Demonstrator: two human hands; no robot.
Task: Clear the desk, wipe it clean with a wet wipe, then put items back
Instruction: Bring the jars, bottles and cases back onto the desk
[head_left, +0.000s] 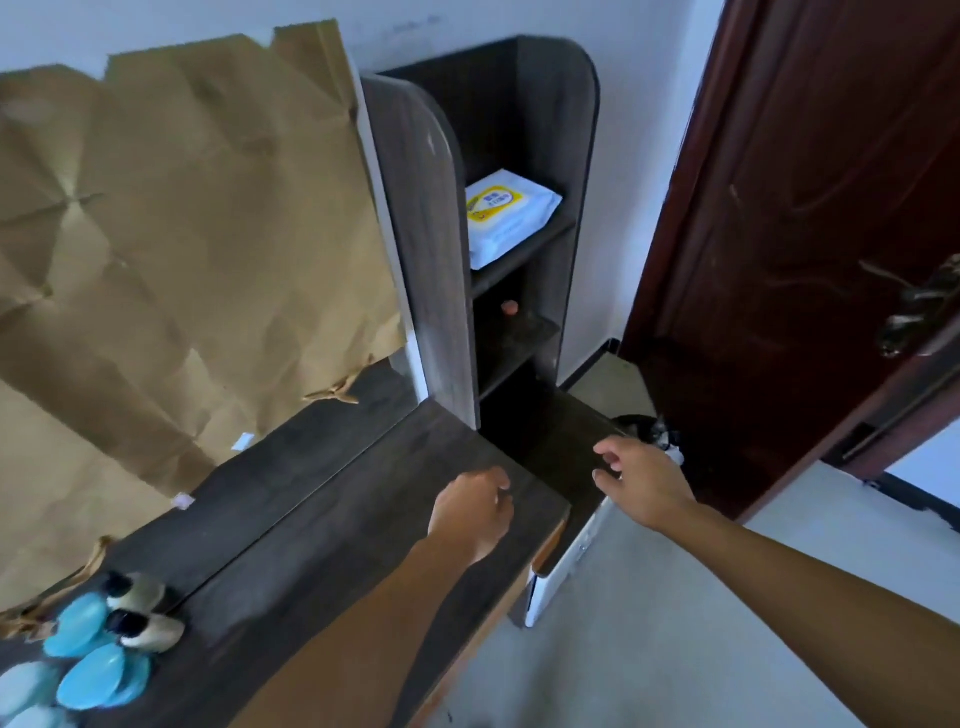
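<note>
Well beyond right grip (641, 480), wipes pack (511, 215), shelved

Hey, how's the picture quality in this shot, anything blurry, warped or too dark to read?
Head view: the wide lens bows the door and shelf unit; the blue items at the lower left are smeared; the lower compartments sit in shadow; the wipes pack is well lit, its print too soft to read.

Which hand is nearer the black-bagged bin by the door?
Right. The right hand hovers just in front of the bin; the left hand is over the desk corner, further left.
</note>
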